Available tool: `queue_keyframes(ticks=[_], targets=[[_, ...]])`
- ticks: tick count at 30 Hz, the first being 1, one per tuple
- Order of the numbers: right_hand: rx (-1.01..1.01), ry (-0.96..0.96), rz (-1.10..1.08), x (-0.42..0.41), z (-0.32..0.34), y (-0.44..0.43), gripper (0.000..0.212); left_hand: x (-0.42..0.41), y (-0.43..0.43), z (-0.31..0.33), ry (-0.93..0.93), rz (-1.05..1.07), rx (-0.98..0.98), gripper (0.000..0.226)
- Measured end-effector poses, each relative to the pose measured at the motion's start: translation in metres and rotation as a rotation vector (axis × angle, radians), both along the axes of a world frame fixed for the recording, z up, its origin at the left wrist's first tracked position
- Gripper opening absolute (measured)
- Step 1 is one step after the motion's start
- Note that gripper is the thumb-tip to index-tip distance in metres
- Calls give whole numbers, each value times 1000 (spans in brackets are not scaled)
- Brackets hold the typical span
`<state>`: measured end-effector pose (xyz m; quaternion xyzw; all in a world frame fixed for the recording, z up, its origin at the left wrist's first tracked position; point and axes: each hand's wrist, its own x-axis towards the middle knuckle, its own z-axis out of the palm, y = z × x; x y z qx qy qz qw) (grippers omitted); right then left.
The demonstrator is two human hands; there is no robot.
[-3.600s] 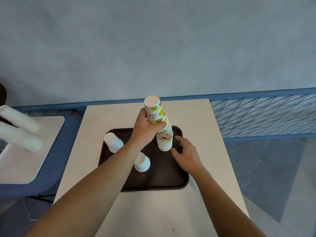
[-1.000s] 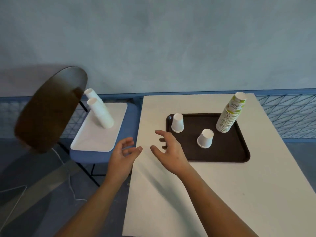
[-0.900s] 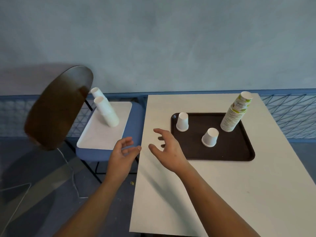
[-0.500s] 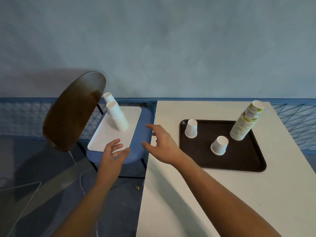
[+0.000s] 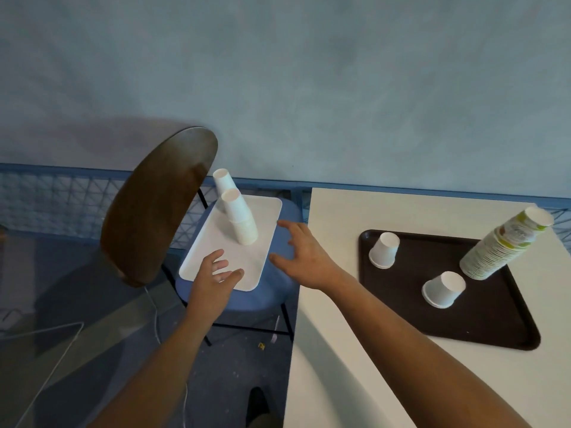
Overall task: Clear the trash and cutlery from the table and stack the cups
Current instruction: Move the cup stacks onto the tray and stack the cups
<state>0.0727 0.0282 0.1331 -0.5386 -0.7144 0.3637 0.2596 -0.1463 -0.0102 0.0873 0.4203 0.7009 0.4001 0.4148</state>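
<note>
— Two hands out, both empty. The left hand (image 5: 216,273) hovers with its fingers loosely spread over the near end of the flat white plastic tray (image 5: 272,217). The right hand (image 5: 304,257) is splayed wide just off that tray's right rim, above the blue padded chair seat (image 5: 289,208).

— And the cups?

— Just beyond the left fingertips leans the front stack of plain white paper cups (image 5: 241,220), with the rear white stack (image 5: 224,182) behind it. Well to the right of the right hand's knuckles, the dark brown tray (image 5: 482,319) sits on the cream table (image 5: 401,208). It carries the far upturned white cup (image 5: 384,250), the near upturned white cup (image 5: 443,288) and the tall stack of green-printed cups (image 5: 503,245).

— How should they go about it?

— My guess is that they mean to lift the white tray. I'd take it by both long edges, thumbs on top and fingers underneath, and raise it level and slowly. Those white stacks lean, so a jolt would probably tip them. Otherwise I'd grip the front stack low, round its base.
</note>
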Motion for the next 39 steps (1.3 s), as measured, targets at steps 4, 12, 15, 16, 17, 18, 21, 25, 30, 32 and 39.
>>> queue_keyframes(ticks=[4,12,15,16,17,18,21,25,30,32,39], targets=[[-75,-38,-67,-39,-18,41,77,-27,48,-17,58,-67,-86,64],[-121,-66,-136,-121,-43,129,93,-68,132,-38,40,-154,-185,70],[-116,-52,-186,-145,-45,158,97,-79,153,-44,33,-193,-186,73],[-117,-52,-202,-151,-46,167,98,-83,159,-47,37,-202,-189,74],[-117,-53,-216,-156,-49,174,98,-86,164,-49,39,-209,-195,74],[-117,-52,-228,-161,-52,180,98,-88,168,-52,38,-218,-202,74],[-129,-39,-280,-174,-63,193,92,-94,178,-63,44,-252,-215,73],[-79,-46,-340,-179,-76,197,67,-97,187,-78,9,-285,-246,76],[-36,-43,-357,-174,-87,191,60,-93,194,-97,-21,-295,-269,75],[-32,-40,-360,-170,-89,187,59,-92,196,-106,-42,-299,-291,77],[-40,74,-465,-153,-98,169,56,-90,198,-154,-82,-331,-317,104]])
